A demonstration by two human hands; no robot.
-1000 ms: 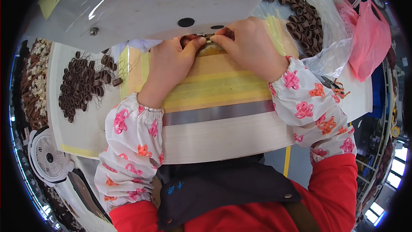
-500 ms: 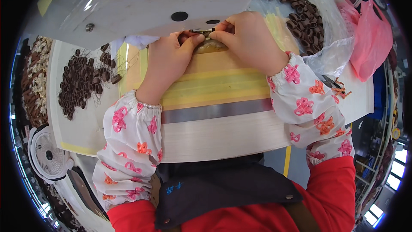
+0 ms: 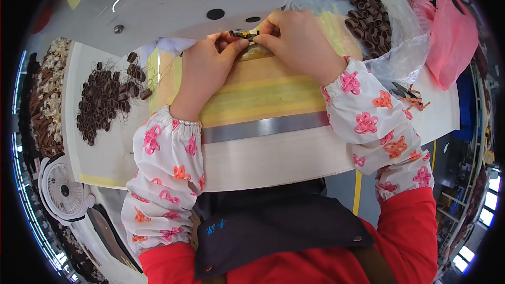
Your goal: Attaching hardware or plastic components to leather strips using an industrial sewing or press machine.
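Both of my hands meet under the white arm of a sewing machine [image 3: 173, 5], beside the small metal parts [image 3: 243, 34] at its stitching place. My left hand [image 3: 210, 66] is closed, thumb pressed toward the curled fingers. Just right of it, my right hand [image 3: 300, 42] also pinches with thumb and forefinger. Whatever lies between the fingertips is too small and hidden to name. Left of my left hand lies a heap of small brown loops [image 3: 102, 100] with loose threads. More brown loops [image 3: 371, 23] sit on clear plastic beyond my right hand.
Yellow tape strips [image 3: 263, 94] and a grey metal strip [image 3: 268, 126] cross the white table [image 3: 273, 152]. Small scissors [image 3: 402, 91] lie near my right sleeve. A pink plastic bag [image 3: 452, 42] is at the far right, a white fan [image 3: 64, 189] at the left.
The whole view has shifted slightly. Both hands stay pinched at the same spot by the machine's metal parts, with only small finger movement.
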